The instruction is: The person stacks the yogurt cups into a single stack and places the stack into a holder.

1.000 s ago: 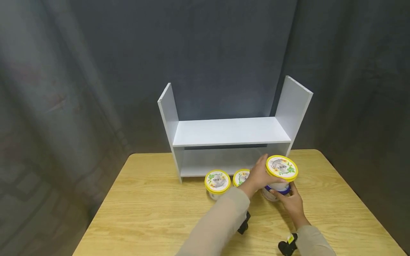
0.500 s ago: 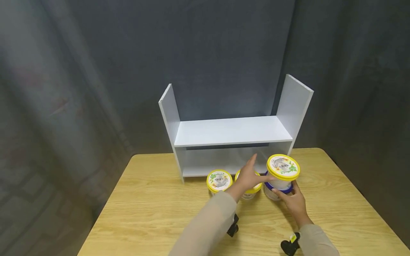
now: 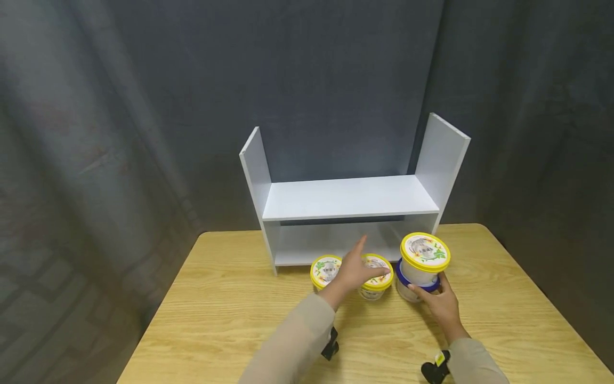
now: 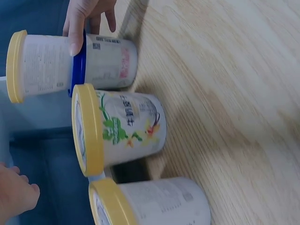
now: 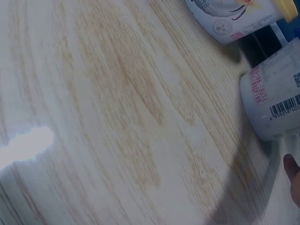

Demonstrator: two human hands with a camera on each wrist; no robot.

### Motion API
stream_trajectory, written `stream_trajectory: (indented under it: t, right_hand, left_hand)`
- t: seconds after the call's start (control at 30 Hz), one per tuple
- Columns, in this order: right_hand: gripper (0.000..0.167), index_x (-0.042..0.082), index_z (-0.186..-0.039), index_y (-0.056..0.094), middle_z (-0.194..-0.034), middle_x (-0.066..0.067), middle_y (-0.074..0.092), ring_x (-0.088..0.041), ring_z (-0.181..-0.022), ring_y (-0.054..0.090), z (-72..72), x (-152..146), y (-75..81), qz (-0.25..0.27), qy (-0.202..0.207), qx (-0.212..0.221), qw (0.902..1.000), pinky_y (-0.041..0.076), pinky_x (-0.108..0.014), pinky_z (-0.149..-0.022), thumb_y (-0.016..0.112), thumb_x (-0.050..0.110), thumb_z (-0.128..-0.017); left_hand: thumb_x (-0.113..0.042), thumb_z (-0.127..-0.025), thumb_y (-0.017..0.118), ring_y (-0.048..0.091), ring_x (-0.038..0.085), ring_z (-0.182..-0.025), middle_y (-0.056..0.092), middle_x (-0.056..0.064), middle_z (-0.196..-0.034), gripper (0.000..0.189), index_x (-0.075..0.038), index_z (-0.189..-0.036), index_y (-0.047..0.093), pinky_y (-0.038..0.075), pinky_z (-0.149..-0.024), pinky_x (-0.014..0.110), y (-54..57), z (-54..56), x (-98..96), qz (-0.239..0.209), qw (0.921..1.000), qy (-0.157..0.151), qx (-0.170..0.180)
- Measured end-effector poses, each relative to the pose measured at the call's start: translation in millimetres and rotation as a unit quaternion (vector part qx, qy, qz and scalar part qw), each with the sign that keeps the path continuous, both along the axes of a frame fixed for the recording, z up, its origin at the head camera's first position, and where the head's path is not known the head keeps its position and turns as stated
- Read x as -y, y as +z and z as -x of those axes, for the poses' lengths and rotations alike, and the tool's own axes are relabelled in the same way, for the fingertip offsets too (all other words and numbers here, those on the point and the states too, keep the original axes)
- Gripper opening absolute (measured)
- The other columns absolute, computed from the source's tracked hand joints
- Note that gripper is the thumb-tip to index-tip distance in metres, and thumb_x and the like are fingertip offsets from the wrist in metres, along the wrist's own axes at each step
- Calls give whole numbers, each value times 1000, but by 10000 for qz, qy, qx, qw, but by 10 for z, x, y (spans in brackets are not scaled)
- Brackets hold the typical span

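Stacked tubs stand toward the right of the wooden table (image 3: 230, 330), just in front of the white shelf unit (image 3: 347, 197): a yellow-lidded tub (image 3: 424, 260) sits on top of a blue-lidded tub (image 3: 410, 285), the upper one set slightly to the right of the lower. The right hand (image 3: 438, 304) holds this stack from the near side; the head view and the left wrist view show its thumb (image 4: 75, 33) lying across the blue lid's rim where the two tubs meet, while the other fingers curl round the far side of the lower tub.

Just left of the stack stands a middle yellow-lidded tub (image 3: 376, 277), its side printed with green leaves and a flower. The left hand (image 3: 352, 269) hovers over it, fingers straight and spread apart, index finger pointing toward the shelf's lower bay and thumb reaching over the lid toward the stack. Whether the palm touches the lid cannot be told. A third yellow-lidded tub (image 3: 325, 272) stands left of that hand, close beside the middle one.

All the tubs sit near the front edge of the shelf's lower board. Both arms wear beige sleeves, with a black strap mount at each wrist. A dark grey curtain (image 3: 144, 106) hangs behind the table.
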State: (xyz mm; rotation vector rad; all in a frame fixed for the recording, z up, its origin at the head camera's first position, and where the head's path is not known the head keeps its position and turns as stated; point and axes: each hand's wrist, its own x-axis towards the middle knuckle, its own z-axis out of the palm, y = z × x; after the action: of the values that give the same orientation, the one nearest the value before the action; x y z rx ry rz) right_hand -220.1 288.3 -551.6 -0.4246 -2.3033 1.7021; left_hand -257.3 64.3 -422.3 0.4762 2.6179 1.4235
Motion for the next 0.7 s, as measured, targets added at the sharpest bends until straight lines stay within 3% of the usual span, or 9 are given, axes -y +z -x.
stream_trajectory:
  t: [0.27, 0.47, 0.6, 0.7]
  right_hand:
    - [100, 29, -139, 2, -137, -22, 19, -41, -122, 20, 8, 0, -11, -14, -22, -7, 10000, 21, -55, -95, 71, 39, -67]
    - [100, 32, -138, 1, -138, -22, 17, -41, -122, 20, 22, 14, -26, -18, -46, 12, 10000, 21, -55, -95, 70, 40, -67]
    - [98, 28, -139, 1, -137, -24, 18, -41, -121, 20, -36, 68, 80, -27, -12, 72, 10000, 22, -54, -95, 69, 39, -69]
    - [98, 22, -139, 0, -137, -26, 16, -41, -121, 19, -114, 127, 241, 21, 43, 196, 9998, 22, -52, -96, 69, 36, -71]
  left_hand:
    - [-38, -64, 74, 21, 25, -125, 24, 2, -140, 92, -24, -137, 21, 22, -99, 43, -7, 13, 190, -56, 9999, 139, 51]
    - [-41, -65, 72, 20, 30, -125, 22, 7, -140, 91, -21, -137, 21, 22, -97, 48, -34, 31, 360, 321, 9990, 199, -233]
    - [-38, -64, 74, 20, 29, -125, 23, 9, -139, 90, -18, -137, 24, 20, -98, 49, -89, 35, 472, 362, 9981, 209, -464]
    - [-34, -63, 75, 22, 31, -124, 25, 11, -139, 91, -16, -136, 25, 17, -98, 51, -144, 31, 545, 384, 9976, 236, -535]
